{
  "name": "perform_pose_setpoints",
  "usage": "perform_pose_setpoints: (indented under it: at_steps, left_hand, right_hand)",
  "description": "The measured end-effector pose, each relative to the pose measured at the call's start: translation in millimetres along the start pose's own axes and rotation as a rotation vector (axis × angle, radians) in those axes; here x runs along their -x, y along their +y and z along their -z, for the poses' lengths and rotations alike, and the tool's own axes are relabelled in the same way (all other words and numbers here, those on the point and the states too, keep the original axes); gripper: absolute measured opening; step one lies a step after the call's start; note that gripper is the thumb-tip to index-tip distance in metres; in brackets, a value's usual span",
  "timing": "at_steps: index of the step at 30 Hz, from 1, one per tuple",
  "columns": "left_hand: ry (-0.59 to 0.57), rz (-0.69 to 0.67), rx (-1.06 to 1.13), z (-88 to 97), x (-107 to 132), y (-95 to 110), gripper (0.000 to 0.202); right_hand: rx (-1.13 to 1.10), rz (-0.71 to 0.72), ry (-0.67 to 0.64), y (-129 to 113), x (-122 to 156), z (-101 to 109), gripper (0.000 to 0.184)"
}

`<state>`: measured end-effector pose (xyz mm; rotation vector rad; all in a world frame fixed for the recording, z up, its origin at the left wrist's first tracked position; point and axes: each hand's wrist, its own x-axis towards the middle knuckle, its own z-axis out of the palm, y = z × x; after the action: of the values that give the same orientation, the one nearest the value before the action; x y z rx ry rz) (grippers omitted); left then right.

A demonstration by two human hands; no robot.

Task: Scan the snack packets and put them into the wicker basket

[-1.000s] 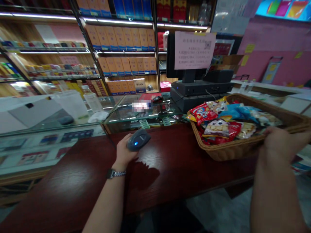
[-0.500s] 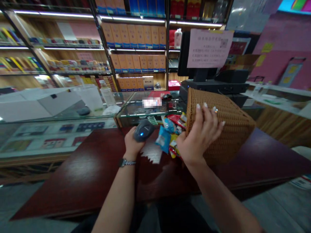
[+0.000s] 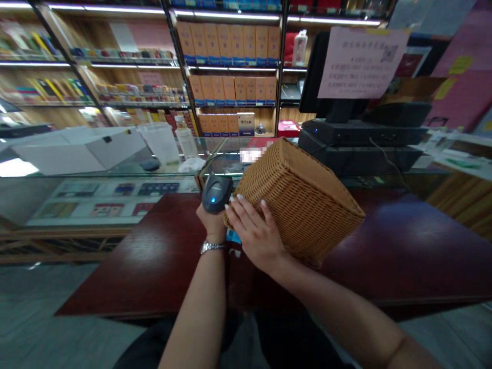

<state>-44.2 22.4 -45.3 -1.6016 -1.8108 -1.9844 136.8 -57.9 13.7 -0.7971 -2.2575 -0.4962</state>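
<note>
Wicker basket (image 3: 295, 205) tilts steeply over the dark red counter (image 3: 115, 261), gripped at its side by the right hand (image 3: 255, 230), fingers spread apart. The left hand (image 3: 210, 220) has its fingers clamped round a barcode scanner (image 3: 217, 193) just beside the basket. Behind them are a glass display case (image 3: 115, 200) and a till monitor (image 3: 330, 87). Unlike earlier, the basket now hides most spilled snacks; apparently only a blue packet (image 3: 233, 236) shows.

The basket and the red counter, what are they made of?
The basket looks woven from rattan or plastic wicker, tan and dull: thin strands cross over and under. The counter looks like varnished wood or laminate, dark red and glossy: light gleams on its top.
</note>
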Motion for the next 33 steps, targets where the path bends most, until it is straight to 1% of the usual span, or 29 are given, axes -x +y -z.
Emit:
perform_pose_setpoints:
  at_steps: [2, 4, 6, 8, 10, 12, 15, 16, 18, 21, 24, 26, 28, 31, 33]
  left_hand:
    - [-0.012, 0.025, -0.025, -0.1, 0.5, -0.6, 0.037]
    - [-0.034, 0.035, -0.055, 0.4, 0.7, 0.4, 0.037]
    - [-0.049, 0.034, -0.077, 1.2, 0.8, 1.9, 0.036]
    - [-0.053, 0.031, -0.094, 1.7, 0.7, 2.7, 0.036]
    - [-0.05, 0.025, -0.105, 1.6, 0.6, 2.4, 0.036]
    - [-0.048, 0.015, -0.107, 1.0, 0.6, 1.2, 0.035]
    - [-0.052, -0.003, -0.102, -0.1, 0.9, -1.0, 0.034]
    - [-0.053, -0.008, -0.101, -0.4, 1.1, -1.7, 0.034]
    - [-0.052, -0.018, -0.1, -0.5, 1.6, -3.1, 0.034]
    - [-0.052, -0.034, -0.098, 0.1, 2.3, -5.2, 0.032]
    - [-0.058, -0.045, -0.09, 0.8, 2.9, -7.0, 0.031]
    - [-0.059, -0.046, -0.081, 1.1, 3.3, -8.0, 0.032]
    - [-0.057, -0.041, -0.071, 1.3, 3.7, -9.1, 0.033]
    - [-0.055, -0.028, -0.059, 1.5, 4.3, -11.2, 0.035]
    - [-0.054, -0.022, -0.05, 1.8, 4.8, -12.8, 0.035]
  right_hand:
    - [-0.044, 0.021, -0.024, 3.6, 7.8, 6.3, 0.064]
    - [-0.081, -0.014, -0.02, 11.6, 14.1, 20.1, 0.069]
    - [-0.077, -0.084, 0.013, 25.1, 20.0, 40.9, 0.073]
    - [-0.025, -0.174, 0.081, 45.2, 26.8, 65.7, 0.072]
    - [0.063, -0.279, 0.191, 71.6, 35.6, 90.2, 0.068]
    - [0.149, -0.361, 0.362, 101.0, 45.7, 110.2, 0.064]
    - [0.207, -0.362, 0.657, 138.2, 59.2, 129.3, 0.068]
    - [0.21, -0.352, 0.725, 146.3, 62.4, 133.4, 0.07]
    - [0.217, -0.345, 0.796, 155.1, 66.0, 140.2, 0.073]
    - [0.251, -0.332, 0.849, 155.7, 64.6, 149.7, 0.073]
    - [0.284, -0.25, 0.924, 154.8, 55.3, 158.0, 0.074]
    - [0.268, -0.205, 0.964, 156.7, 45.0, 160.9, 0.073]
    - [0.241, -0.176, 0.975, 159.8, 32.6, 160.9, 0.071]
    - [0.211, -0.087, 0.973, 163.1, 13.1, 157.3, 0.066]
    - [0.203, -0.065, 0.946, 164.1, 1.5, 153.5, 0.059]
